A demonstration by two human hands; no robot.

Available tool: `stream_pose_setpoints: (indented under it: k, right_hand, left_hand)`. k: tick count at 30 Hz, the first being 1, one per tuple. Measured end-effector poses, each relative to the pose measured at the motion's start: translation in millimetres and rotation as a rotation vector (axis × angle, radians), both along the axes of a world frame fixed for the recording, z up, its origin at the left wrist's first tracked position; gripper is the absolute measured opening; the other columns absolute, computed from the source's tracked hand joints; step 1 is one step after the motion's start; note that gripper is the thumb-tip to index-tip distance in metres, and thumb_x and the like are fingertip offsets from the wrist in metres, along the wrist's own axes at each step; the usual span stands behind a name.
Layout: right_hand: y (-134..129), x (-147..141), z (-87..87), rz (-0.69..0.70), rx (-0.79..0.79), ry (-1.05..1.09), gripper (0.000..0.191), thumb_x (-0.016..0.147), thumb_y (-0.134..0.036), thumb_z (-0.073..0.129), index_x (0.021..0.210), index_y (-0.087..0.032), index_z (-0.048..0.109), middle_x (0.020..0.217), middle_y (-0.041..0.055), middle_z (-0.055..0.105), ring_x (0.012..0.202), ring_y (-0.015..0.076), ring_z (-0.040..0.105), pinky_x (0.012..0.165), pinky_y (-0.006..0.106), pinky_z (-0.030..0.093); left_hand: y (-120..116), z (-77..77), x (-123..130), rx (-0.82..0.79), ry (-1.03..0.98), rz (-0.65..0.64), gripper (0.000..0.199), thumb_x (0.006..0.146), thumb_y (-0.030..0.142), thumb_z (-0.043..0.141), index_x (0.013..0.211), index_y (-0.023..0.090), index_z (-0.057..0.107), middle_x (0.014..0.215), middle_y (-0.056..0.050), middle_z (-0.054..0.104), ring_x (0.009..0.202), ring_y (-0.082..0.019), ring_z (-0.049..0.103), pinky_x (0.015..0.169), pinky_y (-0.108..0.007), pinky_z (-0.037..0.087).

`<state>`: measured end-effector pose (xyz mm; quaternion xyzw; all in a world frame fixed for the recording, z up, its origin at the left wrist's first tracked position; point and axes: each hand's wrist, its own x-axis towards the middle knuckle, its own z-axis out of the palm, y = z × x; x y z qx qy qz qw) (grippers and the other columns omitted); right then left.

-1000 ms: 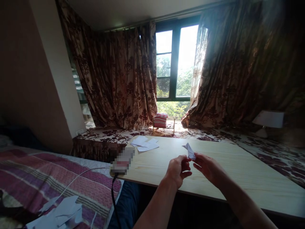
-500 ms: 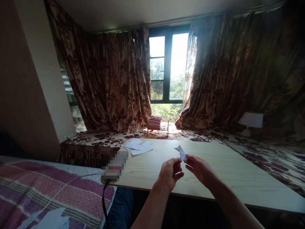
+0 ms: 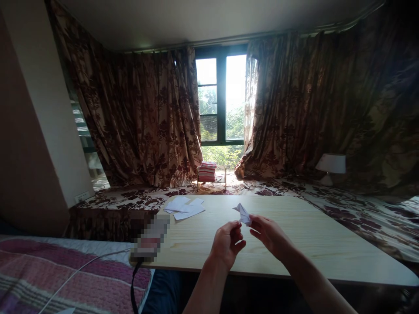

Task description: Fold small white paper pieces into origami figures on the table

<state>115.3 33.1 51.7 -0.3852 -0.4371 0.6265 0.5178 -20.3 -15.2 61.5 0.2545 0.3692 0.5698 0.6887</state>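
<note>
A small folded white paper figure [image 3: 242,215] with a pointed tip is held up over the light wooden table [image 3: 294,244]. My left hand [image 3: 226,240] pinches its lower left edge, thumb and index finger together and the other fingers curled. On the other side, my right hand [image 3: 266,233] grips the paper's right side between thumb and fingertips. Its lower folds are partly hidden by my fingers. Farther back on the table's left part lie several loose white paper pieces [image 3: 190,209], overlapping one another.
A blurred-out object [image 3: 151,239] with a black strap [image 3: 133,288] and a white cable sits at the table's left corner. Left of it is a striped bedspread [image 3: 81,274]. Behind the table stand a small rack with folded striped cloths [image 3: 207,172] and a white lamp [image 3: 331,164].
The camera view has shifted, so the room sits farther left and slightly lower. Both hands still hold the paper figure, which now tilts more to the left.
</note>
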Motion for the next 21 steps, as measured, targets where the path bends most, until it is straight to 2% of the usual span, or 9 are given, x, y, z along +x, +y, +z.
stream_pose_setpoints:
  k: [12, 21]
  right_hand:
    - [3.2, 2.9, 3.7, -0.008, -0.003, -0.081, 0.019, 0.090, -0.030, 0.057, 0.098, -0.013, 0.061, 0.097, 0.0041, 0.064, 0.083, 0.0156, 0.062, 0.073, 0.034, 0.052]
    - [1.3, 5.7, 7.6, -0.018, 0.019, -0.172, 0.024, 0.091, -0.031, 0.056, 0.108, -0.014, 0.060, 0.109, 0.0067, 0.062, 0.092, 0.0187, 0.062, 0.078, 0.038, 0.052]
  left_hand:
    - [3.6, -2.1, 0.4, -0.015, 0.003, -0.009, 0.025, 0.090, 0.030, 0.055, 0.108, 0.014, 0.058, 0.102, -0.006, 0.062, 0.081, -0.016, 0.062, 0.068, -0.032, 0.054]
    - [3.3, -2.3, -3.7, 0.001, 0.155, 0.042, 0.023, 0.090, 0.031, 0.055, 0.105, 0.013, 0.059, 0.097, -0.005, 0.063, 0.076, -0.014, 0.062, 0.065, -0.030, 0.054]
